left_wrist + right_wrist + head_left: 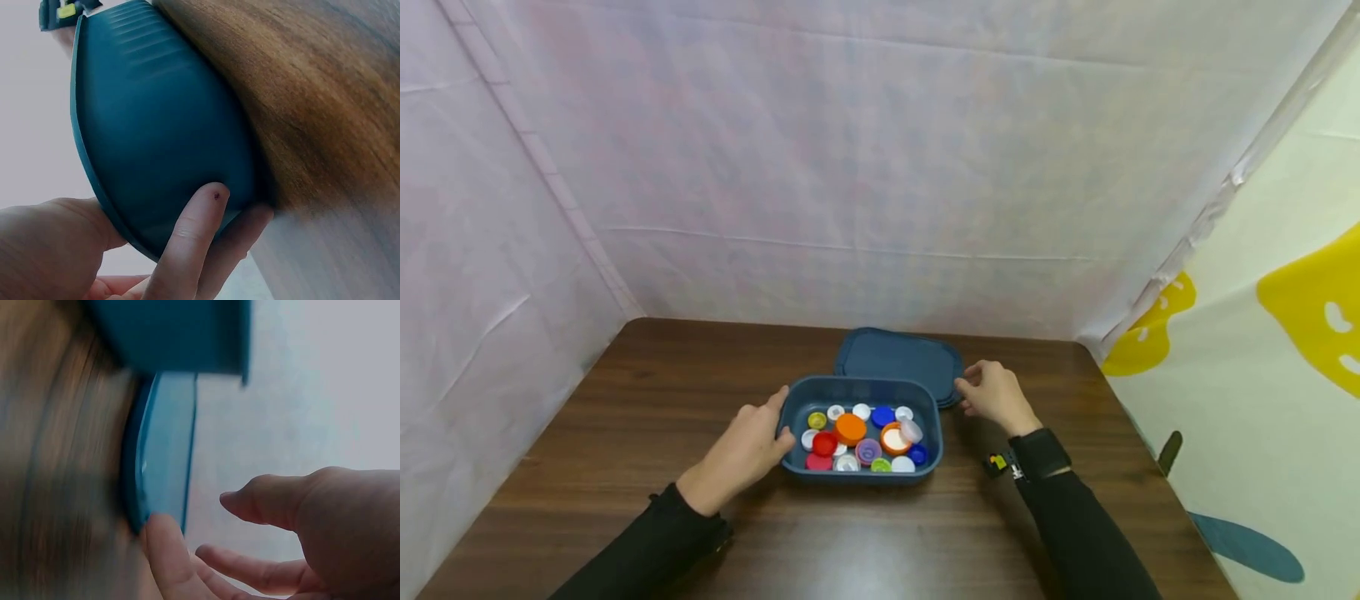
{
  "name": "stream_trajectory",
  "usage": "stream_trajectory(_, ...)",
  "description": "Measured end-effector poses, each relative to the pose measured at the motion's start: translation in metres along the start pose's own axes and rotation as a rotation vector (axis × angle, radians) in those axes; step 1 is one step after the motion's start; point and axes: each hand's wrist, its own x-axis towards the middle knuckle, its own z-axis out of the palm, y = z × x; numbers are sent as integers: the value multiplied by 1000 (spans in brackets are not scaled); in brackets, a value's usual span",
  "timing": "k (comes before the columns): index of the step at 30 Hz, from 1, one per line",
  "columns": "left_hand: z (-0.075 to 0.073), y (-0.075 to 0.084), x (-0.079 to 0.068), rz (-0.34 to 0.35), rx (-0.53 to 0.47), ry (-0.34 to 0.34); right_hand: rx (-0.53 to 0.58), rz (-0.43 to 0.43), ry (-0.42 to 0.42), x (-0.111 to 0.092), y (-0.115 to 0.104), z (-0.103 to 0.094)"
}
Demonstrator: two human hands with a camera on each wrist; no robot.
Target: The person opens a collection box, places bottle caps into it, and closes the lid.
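A dark blue plastic box (805, 477) stands on the table, holding several bottle caps in white, red, orange, blue, purple, yellow and green. My left hand (745, 450) grips its left end, with the thumb at the rim and fingers (194, 234) against the outer wall in the left wrist view. Behind the box lies its flat blue lid (898, 360), partly hidden by the box. At the lid's right end is my right hand (996, 396); in the right wrist view its fingertips (164, 534) are right at the lid's edge, the thumb apart from it.
The brown wooden table (700, 367) reaches back to a pale fabric wall (850, 167). More fabric hangs along the left, and a curtain with yellow shapes (1142, 333) runs along the right edge. A black band with a small device (1037, 454) sits on the right wrist.
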Motion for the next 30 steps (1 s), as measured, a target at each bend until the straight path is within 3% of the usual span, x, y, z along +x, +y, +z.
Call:
stream_trajectory(11, 0, -2, -1, 20, 31, 16, -111, 85, -13, 38, 20, 8)
stream_trajectory(23, -1, 0, -1, 19, 20, 9, -164, 91, 72, 42, 20, 8)
stream_trajectory(26, -1, 2, -1, 15, 15, 1, -115, 84, 94, 41, 23, 6)
stream_trajectory(30, -1, 3, -1, 11, 18, -6, 80, 93, 75, 42, 29, 4)
